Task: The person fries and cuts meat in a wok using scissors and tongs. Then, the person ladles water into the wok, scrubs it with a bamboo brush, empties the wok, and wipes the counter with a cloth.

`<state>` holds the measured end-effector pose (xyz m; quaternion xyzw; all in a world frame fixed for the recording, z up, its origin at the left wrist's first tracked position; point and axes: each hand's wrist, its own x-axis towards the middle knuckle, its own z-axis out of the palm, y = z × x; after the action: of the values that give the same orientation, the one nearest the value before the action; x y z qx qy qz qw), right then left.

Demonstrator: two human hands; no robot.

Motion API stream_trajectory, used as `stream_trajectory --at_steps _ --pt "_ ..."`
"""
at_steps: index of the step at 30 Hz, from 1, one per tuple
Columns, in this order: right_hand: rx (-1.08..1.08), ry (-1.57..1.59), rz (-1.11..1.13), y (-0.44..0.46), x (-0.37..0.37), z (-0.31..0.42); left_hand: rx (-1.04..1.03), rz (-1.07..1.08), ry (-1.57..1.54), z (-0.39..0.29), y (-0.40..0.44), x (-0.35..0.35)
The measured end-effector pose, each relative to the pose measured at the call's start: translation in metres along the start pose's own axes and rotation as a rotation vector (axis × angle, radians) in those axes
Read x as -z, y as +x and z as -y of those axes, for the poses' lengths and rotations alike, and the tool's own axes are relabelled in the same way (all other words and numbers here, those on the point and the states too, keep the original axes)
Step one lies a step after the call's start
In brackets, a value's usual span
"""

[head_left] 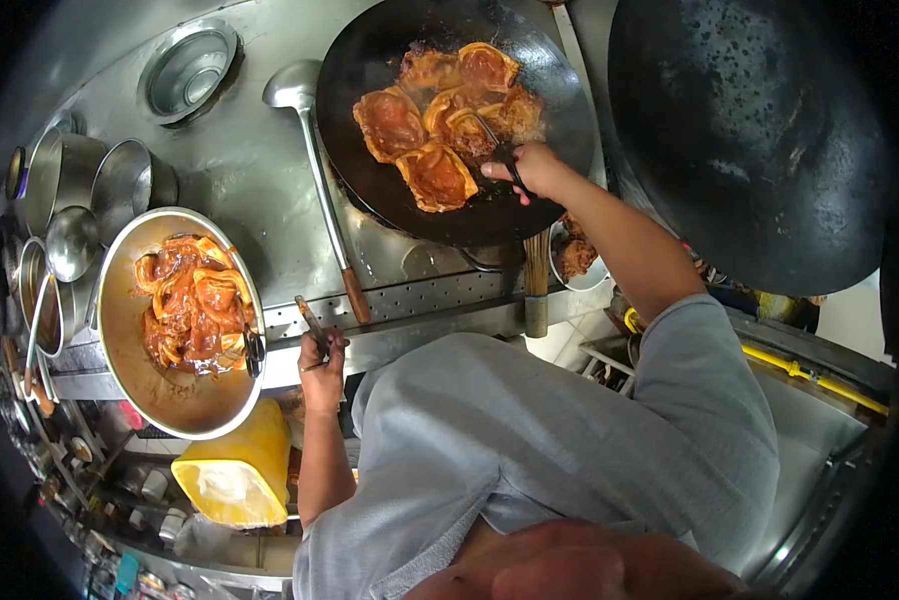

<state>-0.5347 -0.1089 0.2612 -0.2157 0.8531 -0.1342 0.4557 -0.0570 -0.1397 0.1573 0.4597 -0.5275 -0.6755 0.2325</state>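
My right hand (536, 170) is closed round black-handled scissors (505, 158), their metal blades reaching down among the meat. Browned, red-sauced slices of meat (437, 178) lie in a large black wok (369, 60). Lower left, my left hand (321, 362) grips a short narrow tool (310, 316) with a brown-stained metal end; its kind is unclear. To the left of that hand, a wide metal bowl (129, 385) holds more meat (197, 305) coated in red sauce. A small black thing (255, 354) sits at the bowl's right rim.
A long-handled ladle (327, 190) lies between wok and bowl. Another large wok (749, 130) stands at right. A bamboo brush (536, 285) hangs by a container of fried pieces (575, 258). Metal pots (61, 178) crowd the left; a yellow tub (234, 480) sits below the bowl.
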Motion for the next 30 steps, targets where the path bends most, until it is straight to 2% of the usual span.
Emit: stream_trajectory --at_steps 3,5,8,9,11,12,13,16,18,24,28,30 --pt "0.027 0.018 0.052 -0.019 0.006 -0.001 0.009 -0.004 -0.057 0.000 0.001 0.000" --pt "0.001 -0.059 0.049 -0.034 0.017 0.004 0.016 0.004 0.067 -0.002 0.000 0.002" --pt "-0.103 -0.433 0.010 -0.049 0.038 0.004 0.037 0.011 0.060 -0.007 0.002 0.002" --pt "-0.101 -0.431 0.010 -0.060 0.042 0.006 0.035 0.011 0.062 -0.008 0.002 0.002" --pt "-0.011 -0.823 -0.200 -0.082 0.049 0.013 0.002 0.015 0.087 -0.011 0.004 0.002" --pt "-0.138 -0.814 -0.163 -0.097 0.052 0.026 0.007 0.015 0.091 -0.010 0.002 0.002" --pt "-0.138 -0.814 -0.159 -0.103 0.050 0.024 0.001 0.009 0.054 -0.008 0.002 0.001" --pt "-0.042 -0.995 -0.249 -0.105 0.044 0.009 -0.002 0.017 0.028 -0.001 0.002 -0.002" --pt "0.253 -1.294 -0.595 -0.086 0.027 -0.013 0.009 0.047 0.075 -0.003 0.001 -0.005" --pt "0.326 -1.629 -0.663 -0.076 0.021 -0.011 -0.037 0.049 0.102 -0.012 -0.002 -0.005" --pt "0.335 -1.704 -0.667 -0.077 0.021 0.002 -0.058 0.026 0.076 -0.010 -0.002 -0.005" --pt "0.464 -1.644 -0.803 -0.077 0.023 0.002 -0.048 0.032 0.093 -0.008 -0.004 -0.002"
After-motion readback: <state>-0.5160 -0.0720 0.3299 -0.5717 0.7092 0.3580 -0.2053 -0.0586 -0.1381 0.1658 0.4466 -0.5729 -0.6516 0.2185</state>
